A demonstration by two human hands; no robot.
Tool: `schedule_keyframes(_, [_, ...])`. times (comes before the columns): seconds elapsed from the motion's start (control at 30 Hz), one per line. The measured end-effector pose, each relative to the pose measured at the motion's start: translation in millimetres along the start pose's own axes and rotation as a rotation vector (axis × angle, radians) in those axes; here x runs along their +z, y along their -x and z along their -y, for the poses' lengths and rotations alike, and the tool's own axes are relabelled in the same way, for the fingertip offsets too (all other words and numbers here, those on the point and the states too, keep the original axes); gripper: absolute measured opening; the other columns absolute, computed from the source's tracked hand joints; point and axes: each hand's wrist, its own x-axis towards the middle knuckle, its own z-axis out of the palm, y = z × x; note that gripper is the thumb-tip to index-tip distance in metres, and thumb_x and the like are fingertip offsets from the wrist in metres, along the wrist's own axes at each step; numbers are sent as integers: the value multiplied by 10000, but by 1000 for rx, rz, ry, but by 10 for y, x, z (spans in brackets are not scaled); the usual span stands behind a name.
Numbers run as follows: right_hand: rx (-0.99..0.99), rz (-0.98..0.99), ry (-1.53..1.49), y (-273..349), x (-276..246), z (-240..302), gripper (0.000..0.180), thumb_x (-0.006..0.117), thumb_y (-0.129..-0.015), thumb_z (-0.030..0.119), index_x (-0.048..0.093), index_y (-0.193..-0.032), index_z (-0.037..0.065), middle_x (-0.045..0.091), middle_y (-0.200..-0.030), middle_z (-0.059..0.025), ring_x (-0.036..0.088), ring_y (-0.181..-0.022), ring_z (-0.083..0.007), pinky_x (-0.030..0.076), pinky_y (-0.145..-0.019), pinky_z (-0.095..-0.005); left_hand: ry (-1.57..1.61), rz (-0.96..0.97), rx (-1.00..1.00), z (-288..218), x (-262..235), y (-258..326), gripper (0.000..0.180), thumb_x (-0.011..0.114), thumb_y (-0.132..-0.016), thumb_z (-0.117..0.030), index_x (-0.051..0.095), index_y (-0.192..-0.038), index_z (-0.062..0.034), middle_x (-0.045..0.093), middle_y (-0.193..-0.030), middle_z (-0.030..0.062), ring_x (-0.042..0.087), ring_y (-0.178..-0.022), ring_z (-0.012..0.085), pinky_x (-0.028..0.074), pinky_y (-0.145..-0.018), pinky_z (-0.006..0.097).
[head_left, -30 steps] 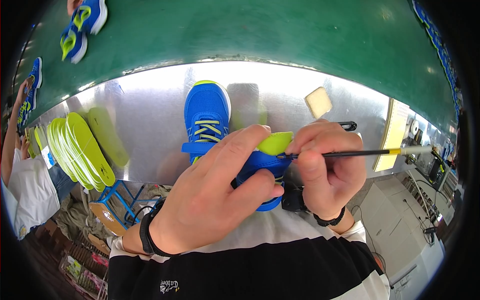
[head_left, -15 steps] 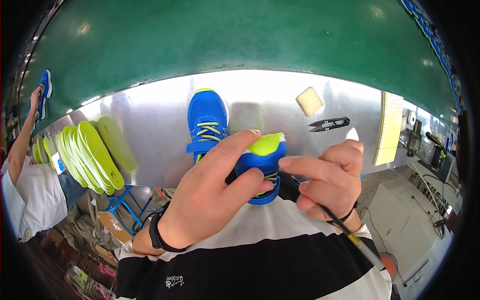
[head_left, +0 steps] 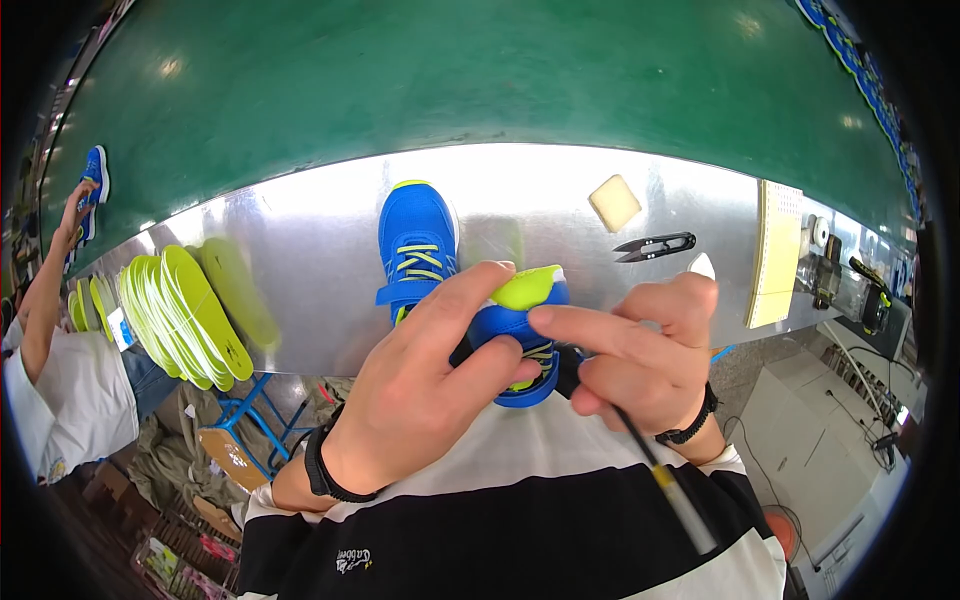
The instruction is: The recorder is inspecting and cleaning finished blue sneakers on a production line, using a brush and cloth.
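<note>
1. Head view, centre of frame: the left hand (head_left: pixel 420 400) is wrapped around a blue shoe (head_left: pixel 520 335) with a lime insole, held at the near edge of the metal table (head_left: pixel 310 250).
2. Just right of it, the right hand (head_left: pixel 640 360) is closed on a thin black stick (head_left: pixel 665 480), index finger pressing the shoe.
3. Risk: the stick, pointing back at the striped shirt (head_left: pixel 520 530), may snag the cloth or slip.
4. A second blue shoe (head_left: pixel 417 250) sits just above; a jolt might knock it.
</note>
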Motion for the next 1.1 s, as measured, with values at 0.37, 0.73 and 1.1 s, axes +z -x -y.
schedule_keyframes(0.37, [-53,5,-32,6,7,-27,286,666,-809,364,492,-730,149,705,-1054,18,499,-737,-156,274,-704,-309,-18,-6,-7,7,30,1,219,779,-703,-108,616,-816,-14,526,-1258,213,574,-1085,362,498,-871,399])
schedule_keyframes(0.73, [20,-24,-110,6,-3,-44,286,599,-901,339,505,-733,128,721,-1032,-36,451,-740,-199,307,-699,-363,-18,-13,14,2,63,-15,206,766,-729,-101,599,-812,-14,519,-1281,208,577,-1071,363,497,-856,395])
schedule_keyframes(1.1, [342,-295,-342,187,-251,-102,155,639,-863,178,555,-796,66,703,-928,-62,523,-783,-224,397,-742,-341,-171,-19,41,47,-42,-55,163,727,-790,-125,630,-839,-2,489,-1343,188,545,-1154,396,483,-911,396])
